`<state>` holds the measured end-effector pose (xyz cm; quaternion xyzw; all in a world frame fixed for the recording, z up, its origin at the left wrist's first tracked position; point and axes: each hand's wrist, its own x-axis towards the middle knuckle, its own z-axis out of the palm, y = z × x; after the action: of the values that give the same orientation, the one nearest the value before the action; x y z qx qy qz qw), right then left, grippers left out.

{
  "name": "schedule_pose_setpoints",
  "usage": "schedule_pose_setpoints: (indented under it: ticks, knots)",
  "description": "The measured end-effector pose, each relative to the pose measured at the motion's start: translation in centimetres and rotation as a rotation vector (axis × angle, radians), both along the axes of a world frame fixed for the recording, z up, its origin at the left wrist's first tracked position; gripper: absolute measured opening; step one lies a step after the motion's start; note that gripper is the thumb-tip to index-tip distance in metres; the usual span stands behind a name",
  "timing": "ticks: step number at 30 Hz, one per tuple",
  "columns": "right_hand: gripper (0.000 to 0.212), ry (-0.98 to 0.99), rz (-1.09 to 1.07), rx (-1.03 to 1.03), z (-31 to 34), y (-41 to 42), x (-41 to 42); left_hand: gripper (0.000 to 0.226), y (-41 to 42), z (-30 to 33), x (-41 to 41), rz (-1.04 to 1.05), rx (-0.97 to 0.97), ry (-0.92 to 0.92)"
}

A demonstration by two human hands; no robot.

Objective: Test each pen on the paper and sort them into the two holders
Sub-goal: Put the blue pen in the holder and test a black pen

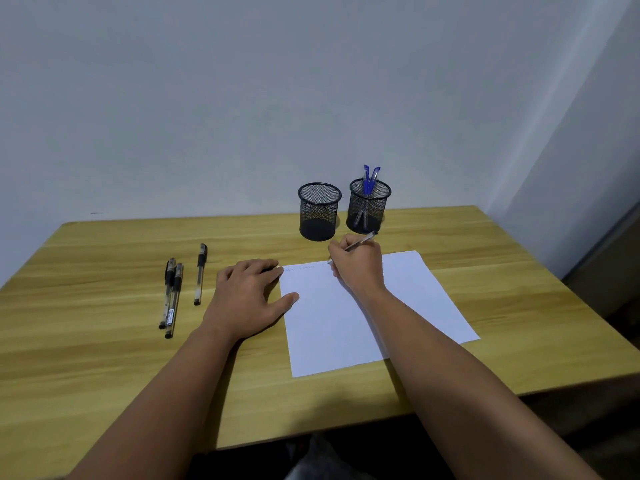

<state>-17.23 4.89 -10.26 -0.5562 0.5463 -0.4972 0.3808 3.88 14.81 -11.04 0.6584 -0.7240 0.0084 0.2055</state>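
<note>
Right hand [356, 265] grips pen [362, 241], tip on paper [398, 306] top, mid-frame | left hand [246, 292] flat, fingers spread, pinning sheet | right holder [369, 206] has blue pens, left holder [319, 211] empty | three pens [180, 289] wait left

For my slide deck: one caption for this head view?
Right hand tests a pen on paper; left hand steadies it.

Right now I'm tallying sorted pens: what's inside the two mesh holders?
The right holder holds blue-capped pens, apparently two; mesh blurs the count. The left holder looks empty.
</note>
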Motion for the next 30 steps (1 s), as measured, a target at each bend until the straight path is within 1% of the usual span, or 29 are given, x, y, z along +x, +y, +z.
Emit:
schedule_pose_setpoints:
  ticks: [2,4,16,30]
  knots:
    - [0.034,-0.054,-0.012,0.004,-0.08,-0.09,-0.11,0.074,-0.02,-0.03,0.02,0.000,0.000,0.000]
    - [0.034,-0.065,-0.007,0.019,-0.19,-0.15,-0.19,0.074,-0.03,-0.04,0.00,-0.001,0.000,0.000]
    - [0.031,0.003,0.006,0.025,-0.53,-0.41,-0.12,0.074,-0.09,-0.05,0.03,0.001,0.000,-0.001]
    - [0.037,0.046,-0.012,0.021,-0.42,-0.32,0.05,0.072,-0.08,-0.02,0.01,-0.002,-0.011,0.004]
